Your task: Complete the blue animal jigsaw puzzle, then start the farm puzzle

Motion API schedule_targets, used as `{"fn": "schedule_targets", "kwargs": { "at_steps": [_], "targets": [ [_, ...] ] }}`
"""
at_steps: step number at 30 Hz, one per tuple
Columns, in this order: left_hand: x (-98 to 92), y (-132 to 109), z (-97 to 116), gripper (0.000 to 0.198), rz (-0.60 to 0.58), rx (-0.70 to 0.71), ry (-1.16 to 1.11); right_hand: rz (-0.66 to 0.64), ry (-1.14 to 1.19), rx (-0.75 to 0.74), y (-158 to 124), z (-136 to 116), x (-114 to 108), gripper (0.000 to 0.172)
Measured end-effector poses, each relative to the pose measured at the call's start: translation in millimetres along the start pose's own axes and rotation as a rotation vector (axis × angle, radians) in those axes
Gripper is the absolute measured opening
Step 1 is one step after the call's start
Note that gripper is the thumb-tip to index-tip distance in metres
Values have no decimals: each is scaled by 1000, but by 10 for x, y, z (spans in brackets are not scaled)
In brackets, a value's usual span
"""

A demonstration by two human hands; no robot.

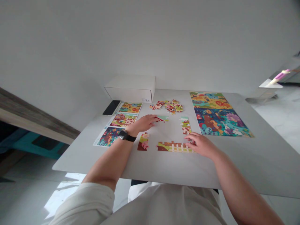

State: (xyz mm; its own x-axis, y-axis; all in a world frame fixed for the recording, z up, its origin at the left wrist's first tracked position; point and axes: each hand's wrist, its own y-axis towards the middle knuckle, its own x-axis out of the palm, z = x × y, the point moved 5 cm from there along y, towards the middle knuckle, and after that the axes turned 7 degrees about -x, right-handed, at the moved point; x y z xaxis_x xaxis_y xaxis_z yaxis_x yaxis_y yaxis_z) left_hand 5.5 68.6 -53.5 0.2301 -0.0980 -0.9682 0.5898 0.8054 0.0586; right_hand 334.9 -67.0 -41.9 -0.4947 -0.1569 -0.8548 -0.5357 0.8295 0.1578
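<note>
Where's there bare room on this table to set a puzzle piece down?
Bare table lies in front of the fence strip, toward the near edge. There's more above it, between your left hand and the short upright strip. It's crowded around the picture cards and the loose pieces.

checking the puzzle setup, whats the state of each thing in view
left hand: fingertips at small green puzzle section
right hand: fingertips on fence puzzle section
loose jigsaw pieces: heaped, unjoined
two large jigsaw puzzles: assembled, flat
white cardboard box: closed
smartphone: lying flat, screen dark
printed picture sheets: flat
</note>
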Motion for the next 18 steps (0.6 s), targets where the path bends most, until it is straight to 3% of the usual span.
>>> {"fn": "schedule_targets", "kwargs": {
  "at_steps": [5, 8, 12, 18],
  "targets": [
    [-96, -23, 41, 29, 228, -114, -90, 50, 19, -27, 36, -83, -57, 15],
    [-214, -56, 59, 43, 320, -262, -114, 73, -13, -59, 64, -140, -102, 22],
    [-337, -155, 44, 42, 354, -444, -196, 132, -24, -101, 87, -193, -134, 35],
    [-321, -195, 21, 37, 385, -488, -306, 201, 83, -93, 81, -209, -125, 42]
  ]
}}
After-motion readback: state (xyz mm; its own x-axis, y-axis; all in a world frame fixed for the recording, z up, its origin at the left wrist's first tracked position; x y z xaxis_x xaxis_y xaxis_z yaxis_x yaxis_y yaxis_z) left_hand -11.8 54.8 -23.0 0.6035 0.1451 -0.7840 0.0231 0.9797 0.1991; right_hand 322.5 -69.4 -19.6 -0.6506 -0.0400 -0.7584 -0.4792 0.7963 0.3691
